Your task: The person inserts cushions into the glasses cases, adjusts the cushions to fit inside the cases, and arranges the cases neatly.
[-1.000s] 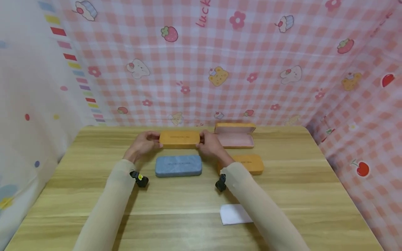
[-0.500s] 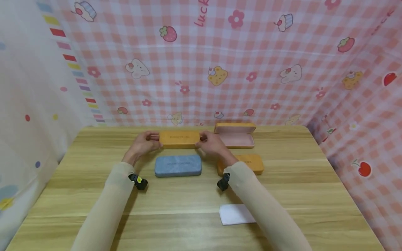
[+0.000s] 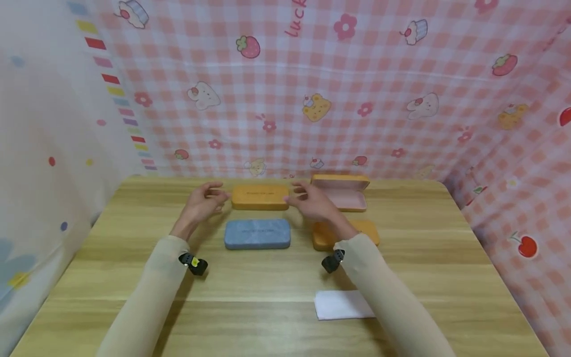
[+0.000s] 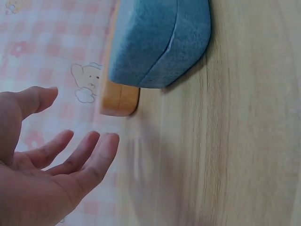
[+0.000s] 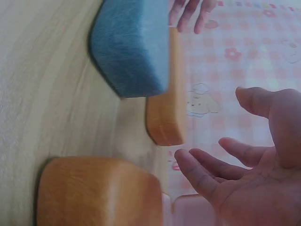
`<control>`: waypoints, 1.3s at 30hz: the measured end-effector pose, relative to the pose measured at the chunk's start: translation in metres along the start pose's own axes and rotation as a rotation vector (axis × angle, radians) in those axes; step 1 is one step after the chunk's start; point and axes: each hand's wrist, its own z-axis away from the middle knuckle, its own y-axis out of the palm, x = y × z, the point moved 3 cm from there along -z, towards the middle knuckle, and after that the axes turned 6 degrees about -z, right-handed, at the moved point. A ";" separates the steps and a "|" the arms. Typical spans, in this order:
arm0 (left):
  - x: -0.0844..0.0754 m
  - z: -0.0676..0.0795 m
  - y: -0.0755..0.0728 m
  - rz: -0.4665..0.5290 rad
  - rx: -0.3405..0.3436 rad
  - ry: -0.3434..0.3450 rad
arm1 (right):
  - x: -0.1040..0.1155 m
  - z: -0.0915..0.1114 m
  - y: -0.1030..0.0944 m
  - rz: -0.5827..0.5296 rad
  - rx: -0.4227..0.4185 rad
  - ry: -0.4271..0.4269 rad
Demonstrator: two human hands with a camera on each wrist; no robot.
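Observation:
At the back of the table lies a closed orange glasses case with small lettering on its lid. My left hand is just off its left end, fingers relaxed and holding nothing, as the left wrist view also shows. Off the right end is my right hand, likewise loose and apart from the case. A closed blue glasses case lies in front of the orange one. Under my right forearm, partly hidden, is another closed orange glasses case. Behind my right hand stands an orange glasses case with its lid up and pink lining showing.
A folded white cloth lies near the front, partly covered by my right sleeve. The wooden table ends at the back against a pink checked curtain. More printed fabric hangs along both sides.
Both hands have let go of the back closed orange case and drawn apart from its ends, the left to the left, the right to the right. The case stays in place.

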 end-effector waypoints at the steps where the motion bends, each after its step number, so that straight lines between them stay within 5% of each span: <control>1: -0.002 0.002 0.000 -0.015 -0.011 0.009 | 0.002 0.003 -0.002 -0.003 -0.003 -0.005; 17: -0.022 0.035 0.002 -0.160 -0.142 0.117 | 0.012 0.047 -0.036 -0.014 -0.037 -0.148; 28: -0.041 0.063 0.023 -0.134 -0.168 0.239 | 0.001 0.078 -0.053 -0.020 -0.052 -0.233; 39: -0.055 0.089 0.046 -0.107 -0.116 0.277 | -0.009 0.108 -0.068 0.017 -0.055 -0.200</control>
